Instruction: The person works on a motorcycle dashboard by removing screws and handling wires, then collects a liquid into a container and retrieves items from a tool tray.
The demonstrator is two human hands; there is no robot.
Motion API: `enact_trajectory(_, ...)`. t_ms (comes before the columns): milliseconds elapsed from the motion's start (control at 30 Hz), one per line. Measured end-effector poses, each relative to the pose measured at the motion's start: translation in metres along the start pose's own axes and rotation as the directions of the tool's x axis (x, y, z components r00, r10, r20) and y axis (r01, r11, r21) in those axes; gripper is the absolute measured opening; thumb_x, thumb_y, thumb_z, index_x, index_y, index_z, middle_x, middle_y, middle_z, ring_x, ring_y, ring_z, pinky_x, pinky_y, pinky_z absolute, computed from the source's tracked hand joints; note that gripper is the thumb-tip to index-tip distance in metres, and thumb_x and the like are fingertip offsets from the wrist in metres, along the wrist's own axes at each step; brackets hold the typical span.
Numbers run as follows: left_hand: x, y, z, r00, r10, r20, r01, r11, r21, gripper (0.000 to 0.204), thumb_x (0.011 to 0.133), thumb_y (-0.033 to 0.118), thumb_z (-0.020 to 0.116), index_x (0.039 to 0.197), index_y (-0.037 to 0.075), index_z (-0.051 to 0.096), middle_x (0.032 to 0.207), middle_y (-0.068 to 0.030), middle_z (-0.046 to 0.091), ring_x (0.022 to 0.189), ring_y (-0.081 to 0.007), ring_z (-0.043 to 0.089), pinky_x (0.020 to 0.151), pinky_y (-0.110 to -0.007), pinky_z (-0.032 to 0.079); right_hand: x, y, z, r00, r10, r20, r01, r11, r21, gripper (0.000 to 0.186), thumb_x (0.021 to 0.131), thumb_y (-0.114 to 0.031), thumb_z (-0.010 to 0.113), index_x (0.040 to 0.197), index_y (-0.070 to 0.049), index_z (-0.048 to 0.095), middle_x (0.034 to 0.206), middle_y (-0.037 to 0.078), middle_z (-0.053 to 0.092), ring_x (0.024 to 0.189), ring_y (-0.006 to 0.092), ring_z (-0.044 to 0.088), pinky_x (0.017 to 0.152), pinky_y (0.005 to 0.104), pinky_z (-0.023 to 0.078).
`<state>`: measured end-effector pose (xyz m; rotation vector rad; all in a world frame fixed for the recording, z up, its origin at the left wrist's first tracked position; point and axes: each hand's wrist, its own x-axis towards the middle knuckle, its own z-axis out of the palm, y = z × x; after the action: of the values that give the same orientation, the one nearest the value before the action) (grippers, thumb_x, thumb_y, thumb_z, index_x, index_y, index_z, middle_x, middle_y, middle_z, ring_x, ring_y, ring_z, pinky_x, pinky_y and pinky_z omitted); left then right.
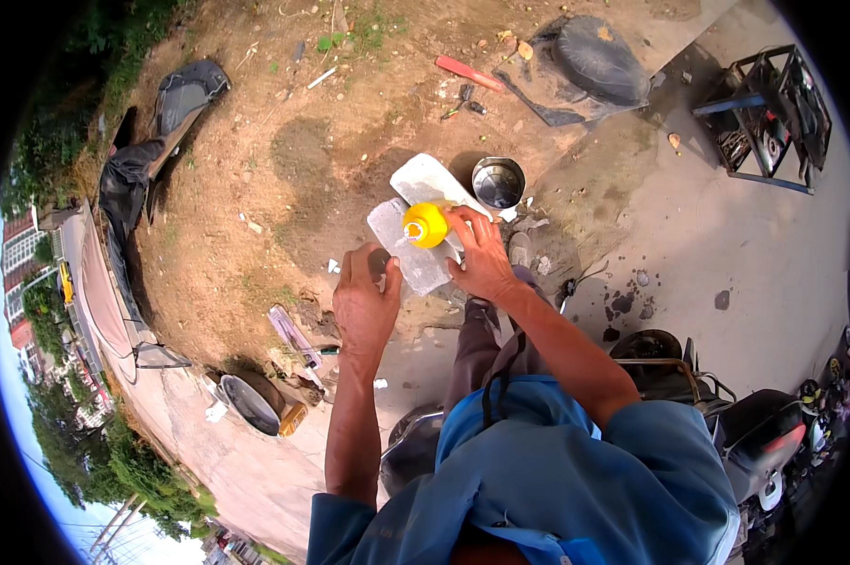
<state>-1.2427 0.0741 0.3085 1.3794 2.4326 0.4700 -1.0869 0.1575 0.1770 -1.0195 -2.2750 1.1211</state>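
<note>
A yellow bottle with a pale nozzle, seen from above, is over two whitish slabs. My right hand has its fingers curled against the right side of this bottle, the thumb lower down by the slabs. To the left of the slabs is my left hand, its thumb and fingers bent around a small dark thing that I cannot make out. A round metal tin with dark liquid inside stands just beyond my right hand.
A red-handled tool lies on the dirt near a black motorcycle seat. At the far right is a metal rack. An oval basin sits lower left, and a motorcycle is close on my right.
</note>
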Motion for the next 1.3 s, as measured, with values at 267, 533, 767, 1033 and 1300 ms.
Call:
enact_trajectory(267,-0.071,-0.017,0.009,0.923,-0.368,0.112,0.385,0.875,-0.294,0.032,0.091,0.010,0.062,0.122,0.002,0.057,0.099,-0.0130,0.060,0.080,-0.0226,0.063,0.065,-0.032,0.054,0.003,0.163,0.048,0.680,0.707,-0.194,-0.697,0.705,0.130,0.061,0.091,-0.031,0.062,0.137,0.000,0.039,0.123,0.028,0.054,0.113,0.0418,0.056,0.092,0.0483,0.047)
enact_trajectory(533,-0.120,-0.031,0.033,0.866,-0.451,0.215,0.500,0.789,-0.358,0.029,0.090,0.010,0.061,0.118,0.002,0.059,0.098,-0.0127,0.059,0.080,-0.0233,0.063,0.071,-0.034,0.054,0.030,0.244,0.066,0.675,0.729,-0.118,-0.736,0.650,-0.191,0.048,0.088,-0.024,0.060,0.131,-0.010,0.045,0.103,0.026,0.068,0.098,0.0458,0.065,0.087,0.0512,0.051)
enact_trajectory(767,-0.124,-0.025,0.051,0.935,-0.302,0.185,0.354,0.824,-0.443,0.023,0.089,0.005,0.054,0.111,0.002,0.059,0.088,-0.0126,0.060,0.074,-0.0185,0.059,0.065,-0.030,0.049,0.034,0.173,-0.021,0.884,0.467,0.032,-0.380,0.755,-0.535,0.063,0.087,-0.025,0.059,0.145,-0.008,0.041,0.093,0.022,0.069,0.085,0.0401,0.068,0.077,0.0505,0.054)
enact_trajectory(1033,-0.089,-0.001,0.082,0.876,-0.102,0.472,0.467,0.427,-0.774,0.024,0.095,0.013,0.039,0.090,0.002,0.059,0.067,-0.0020,0.052,0.058,-0.0090,0.050,0.052,-0.027,0.041,0.050,0.025,-0.149,0.945,0.237,0.224,0.029,0.623,-0.781,0.053,0.083,-0.018,0.058,0.134,-0.006,0.054,0.083,0.017,0.071,0.076,0.0372,0.069,0.071,0.0474,0.055)
enact_trajectory(1300,-0.043,0.035,0.087,0.899,-0.055,0.434,0.430,0.293,-0.854,0.049,0.097,0.045,0.050,0.085,-0.002,0.062,0.064,-0.0116,0.056,0.057,-0.0213,0.052,0.060,-0.038,0.043,0.088,-0.092,-0.201,0.916,0.110,0.387,0.281,0.513,-0.811,0.044,0.079,-0.015,0.059,0.122,-0.005,0.063,0.075,0.024,0.066,0.072,0.0413,0.067,0.074,0.0503,0.054)
